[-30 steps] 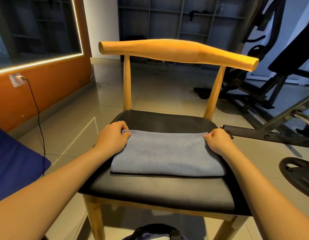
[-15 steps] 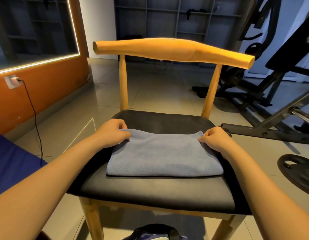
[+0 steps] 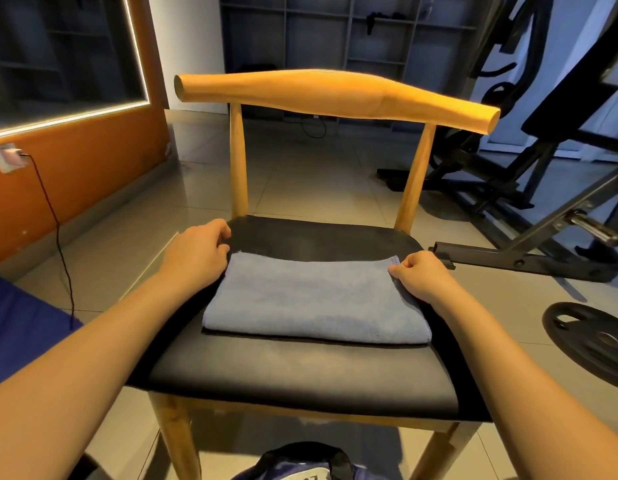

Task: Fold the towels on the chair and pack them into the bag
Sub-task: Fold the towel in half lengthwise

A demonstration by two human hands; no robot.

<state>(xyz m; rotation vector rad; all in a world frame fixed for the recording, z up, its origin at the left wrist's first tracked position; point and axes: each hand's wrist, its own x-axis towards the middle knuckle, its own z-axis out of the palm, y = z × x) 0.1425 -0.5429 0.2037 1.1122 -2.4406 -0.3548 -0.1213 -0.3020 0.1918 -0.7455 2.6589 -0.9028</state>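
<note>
Head view: mid-fold, right hand (image 3: 422, 278) pinched the towel (image 3: 314, 299) corner, left hand (image 3: 193, 258) curled, grip unclear; next likely needed a crosswise fold.

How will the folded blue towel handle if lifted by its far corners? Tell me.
Probably floppy: the blue towel lies soft, with a rounded fold, so it would likely sag between lifted corners. Likely light: the right hand pinches one corner with its fingers. Unlikely to roll or break.

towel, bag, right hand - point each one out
towel (image 3: 314, 299): head view, middle of its folded top layer
bag (image 3: 300, 452): head view, dark top at the frame's bottom edge
right hand (image 3: 422, 275): head view, back of the hand
</note>
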